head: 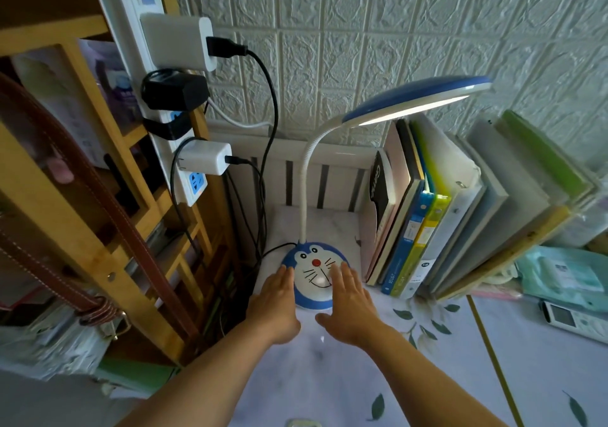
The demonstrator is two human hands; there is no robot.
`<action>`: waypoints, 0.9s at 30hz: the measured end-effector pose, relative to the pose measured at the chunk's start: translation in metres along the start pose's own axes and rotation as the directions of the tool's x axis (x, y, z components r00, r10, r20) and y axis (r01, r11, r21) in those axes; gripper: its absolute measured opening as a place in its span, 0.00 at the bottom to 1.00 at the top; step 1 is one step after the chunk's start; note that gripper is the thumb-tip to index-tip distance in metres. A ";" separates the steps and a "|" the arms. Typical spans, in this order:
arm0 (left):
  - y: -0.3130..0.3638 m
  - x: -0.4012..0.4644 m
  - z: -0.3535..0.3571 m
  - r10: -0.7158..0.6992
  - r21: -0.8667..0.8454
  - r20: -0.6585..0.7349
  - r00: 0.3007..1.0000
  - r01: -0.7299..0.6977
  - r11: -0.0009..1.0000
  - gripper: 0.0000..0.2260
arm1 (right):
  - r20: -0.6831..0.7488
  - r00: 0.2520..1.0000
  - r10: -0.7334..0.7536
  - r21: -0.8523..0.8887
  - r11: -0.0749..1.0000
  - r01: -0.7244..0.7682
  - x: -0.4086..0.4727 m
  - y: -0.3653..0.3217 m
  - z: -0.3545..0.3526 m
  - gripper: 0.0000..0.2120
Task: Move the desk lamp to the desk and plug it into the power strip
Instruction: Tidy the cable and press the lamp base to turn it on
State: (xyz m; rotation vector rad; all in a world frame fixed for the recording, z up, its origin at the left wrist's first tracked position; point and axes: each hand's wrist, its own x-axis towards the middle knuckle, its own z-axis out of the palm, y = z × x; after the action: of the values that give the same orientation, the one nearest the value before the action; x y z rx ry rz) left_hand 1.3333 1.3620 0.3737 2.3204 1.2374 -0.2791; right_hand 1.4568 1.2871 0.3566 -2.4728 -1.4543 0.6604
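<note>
The desk lamp has a round blue and white cartoon-cat base [315, 270], a white flexible neck [304, 176] and a blue head [416, 101] with its light on. It stands on the cloth-covered desk [329, 377] near the wall. My left hand [275, 305] lies flat against the base's left side. My right hand [350, 305] rests over the base's right front, fingers spread. Neither hand is closed around it. A thin black cord [274, 249] leaves the base toward the left. The white power strip [171, 130] hangs vertically on the wooden shelf, with several plugs and adapters in it.
A row of upright books and folders [460, 216] stands just right of the lamp. A wooden shelf unit [82, 180] with a brown strap fills the left. Black cables [268, 124] hang along the textured wall. A white remote [572, 319] and a teal pack lie at right.
</note>
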 end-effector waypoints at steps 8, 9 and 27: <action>0.003 0.003 0.000 0.008 -0.017 0.018 1.000 -0.007 1.000 0.43 | -0.012 0.997 -0.074 0.048 0.996 0.074 0.011 -0.013 0.000 0.43; 0.002 0.004 0.000 0.009 -0.019 0.017 1.000 -0.008 1.000 0.43 | -0.012 0.997 -0.073 0.048 0.996 0.073 0.011 -0.013 0.000 0.43; 0.002 0.016 0.008 0.062 -0.064 0.021 0.998 -0.060 0.996 0.43 | -0.015 0.973 -0.229 -0.277 0.936 0.216 0.026 -0.013 0.000 0.37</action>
State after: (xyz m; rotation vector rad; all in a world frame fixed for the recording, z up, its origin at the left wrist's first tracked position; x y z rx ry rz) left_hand 1.3441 1.3686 0.3615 2.2897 1.1460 -0.2415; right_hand 1.4571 1.3161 0.3544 -2.4396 -1.8830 0.3755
